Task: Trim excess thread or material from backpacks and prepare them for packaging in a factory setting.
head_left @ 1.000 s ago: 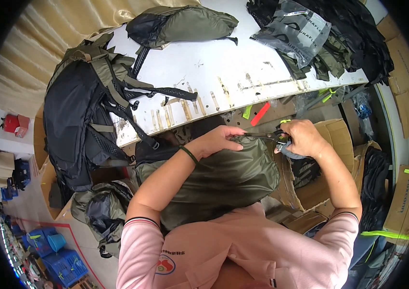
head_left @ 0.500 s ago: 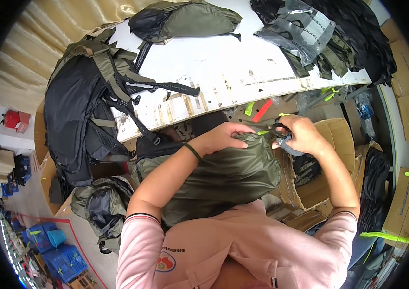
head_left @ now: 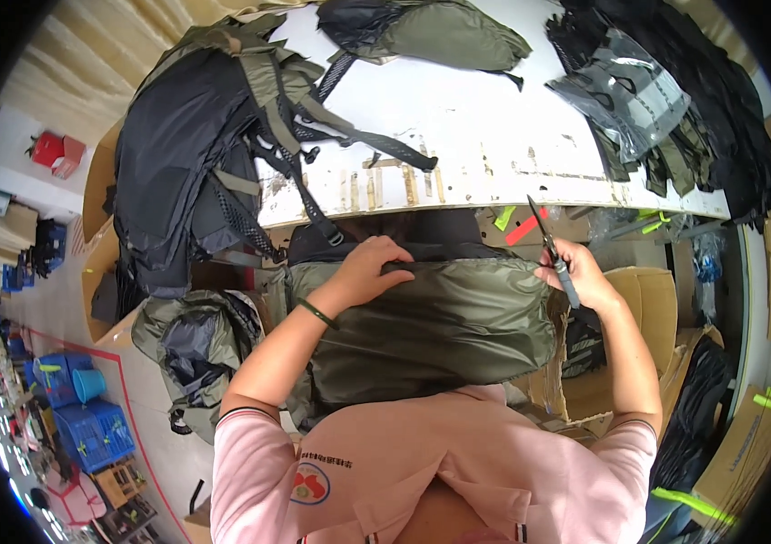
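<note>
The left hand [head_left: 369,270] lies flat with fingers bent over the top edge of an olive green bag [head_left: 431,331], which rests just below the edge of the white table [head_left: 485,136]. The right hand [head_left: 585,279] is closed around small scissors [head_left: 551,243] beside the bag's right corner, blades pointing up toward the table. A black and olive backpack [head_left: 209,154] hangs over the table's left end.
</note>
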A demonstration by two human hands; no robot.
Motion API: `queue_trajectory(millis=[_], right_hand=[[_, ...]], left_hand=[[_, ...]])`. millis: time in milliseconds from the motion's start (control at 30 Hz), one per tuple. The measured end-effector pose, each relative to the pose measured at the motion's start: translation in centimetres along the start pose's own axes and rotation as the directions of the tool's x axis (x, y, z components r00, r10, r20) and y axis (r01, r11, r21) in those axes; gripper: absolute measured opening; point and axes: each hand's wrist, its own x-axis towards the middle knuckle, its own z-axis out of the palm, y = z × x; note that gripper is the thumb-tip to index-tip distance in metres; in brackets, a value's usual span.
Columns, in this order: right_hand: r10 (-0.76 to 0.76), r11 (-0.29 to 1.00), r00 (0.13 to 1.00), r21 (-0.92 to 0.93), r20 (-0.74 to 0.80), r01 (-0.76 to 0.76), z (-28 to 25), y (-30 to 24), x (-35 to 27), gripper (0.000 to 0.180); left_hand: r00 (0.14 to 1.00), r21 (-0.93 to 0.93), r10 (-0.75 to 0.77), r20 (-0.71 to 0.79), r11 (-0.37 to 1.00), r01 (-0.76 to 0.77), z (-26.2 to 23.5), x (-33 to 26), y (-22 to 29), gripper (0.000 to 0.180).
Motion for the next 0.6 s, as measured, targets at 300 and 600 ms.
queue_trajectory(millis=[300, 600], right_hand=[[-0.208, 0.739, 0.969, -0.629, 0.13, 0.243, -0.7, -3.8, 1.3, 0.034], [-0.15, 0.483, 0.887, -0.75, 0.436, 0.451, 0.0, -9.0, 6.4, 0.038]], left_hand=[[0.992, -0.515, -0.087, 0.089, 0.849, 0.121, 2.2, 0.4, -0.1, 0.013], [0.987, -0.575, -0.117, 0.108, 0.803, 0.158, 2.3, -0.2, 0.1, 0.013]])
